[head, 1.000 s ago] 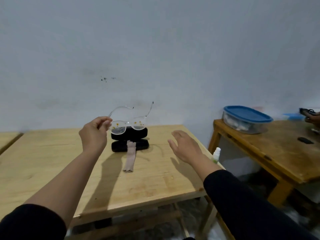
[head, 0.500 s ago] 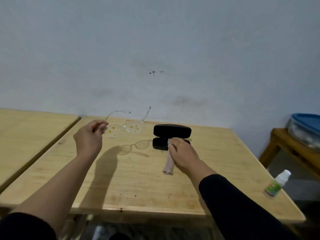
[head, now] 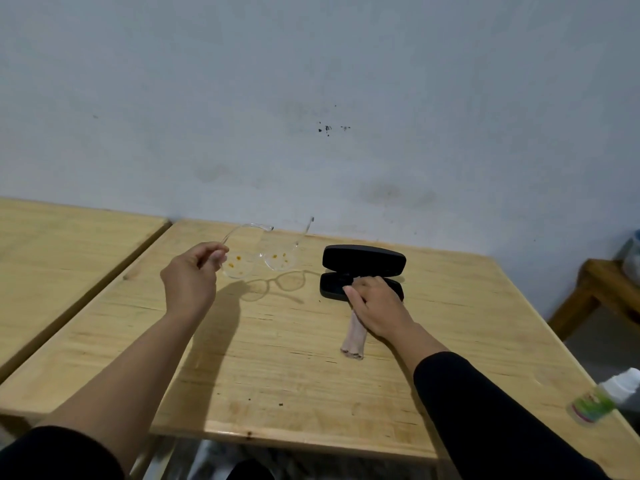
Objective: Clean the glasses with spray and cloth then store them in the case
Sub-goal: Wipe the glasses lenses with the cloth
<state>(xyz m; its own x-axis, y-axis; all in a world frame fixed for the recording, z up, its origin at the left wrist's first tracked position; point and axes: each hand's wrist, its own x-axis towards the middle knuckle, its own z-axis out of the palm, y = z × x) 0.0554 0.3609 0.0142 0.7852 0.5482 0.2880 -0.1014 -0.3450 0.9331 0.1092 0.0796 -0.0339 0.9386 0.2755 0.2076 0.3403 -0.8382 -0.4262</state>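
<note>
My left hand (head: 189, 284) pinches the left corner of clear-framed glasses (head: 263, 261) and holds them above the table; both lenses carry orange-yellow specks. A black glasses case (head: 363, 261) lies open near the back of the wooden table (head: 277, 368). My right hand (head: 379, 306) rests on a pale pink cloth (head: 355, 341) that hangs out of the case's lower half onto the table; its fingers curl over the cloth at the case's edge. A small spray bottle (head: 602, 398) with a white cap and green label stands at the table's right front corner.
A second wooden table (head: 52, 258) adjoins on the left, with a narrow gap between the two. A lower wooden table (head: 602, 289) stands to the right, with part of a plastic container (head: 632, 258) on it. A grey wall runs behind.
My right hand swung from open in the air onto the cloth at the case. The view turned left, so the side table slid out to the right edge. The glasses stayed held up.
</note>
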